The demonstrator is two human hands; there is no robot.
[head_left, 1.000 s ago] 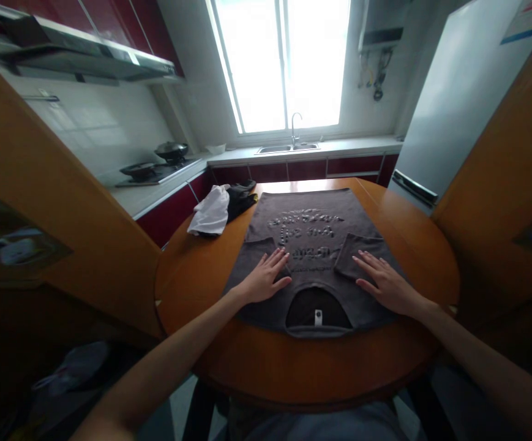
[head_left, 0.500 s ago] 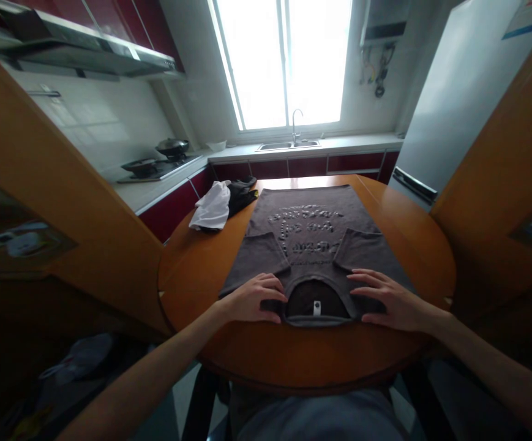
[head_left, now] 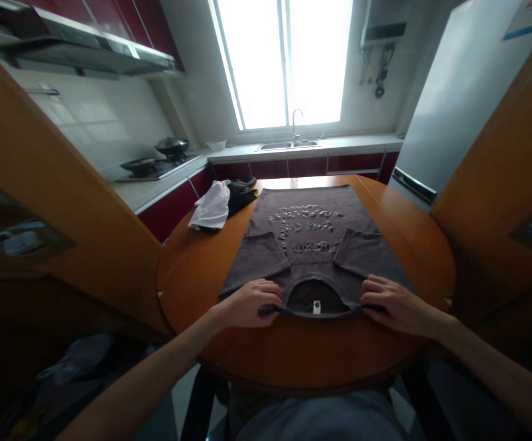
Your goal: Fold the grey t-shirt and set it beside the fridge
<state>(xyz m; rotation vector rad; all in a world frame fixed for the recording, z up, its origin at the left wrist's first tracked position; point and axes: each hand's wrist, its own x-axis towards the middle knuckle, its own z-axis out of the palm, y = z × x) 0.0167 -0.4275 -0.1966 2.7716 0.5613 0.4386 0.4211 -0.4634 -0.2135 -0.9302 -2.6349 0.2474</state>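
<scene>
A dark grey T-shirt (head_left: 311,245) lies flat on the round wooden table (head_left: 187,269), its neckline toward me and both sleeves folded in over the front. Raised lettering runs across its chest, and a small white label (head_left: 316,307) shows inside the collar. My left hand (head_left: 254,303) pinches the shirt's near edge at the left shoulder, just beside the neck opening. On the other side of the collar, my right hand (head_left: 387,304) is closed on the same edge at the right shoulder. The gripped fabric is bunched slightly between fingers and thumbs.
White and black crumpled clothes (head_left: 213,205) lie at the table's far left edge. Beyond are a counter with a sink (head_left: 288,146), a stove with pans (head_left: 171,147), and a refrigerator (head_left: 458,92) on the right. Wooden door frames flank the table.
Both hands had fingers spread on the shirt's shoulders; now they have closed on its near edge. The collar's near edge has been lifted or drawn slightly away from me.
</scene>
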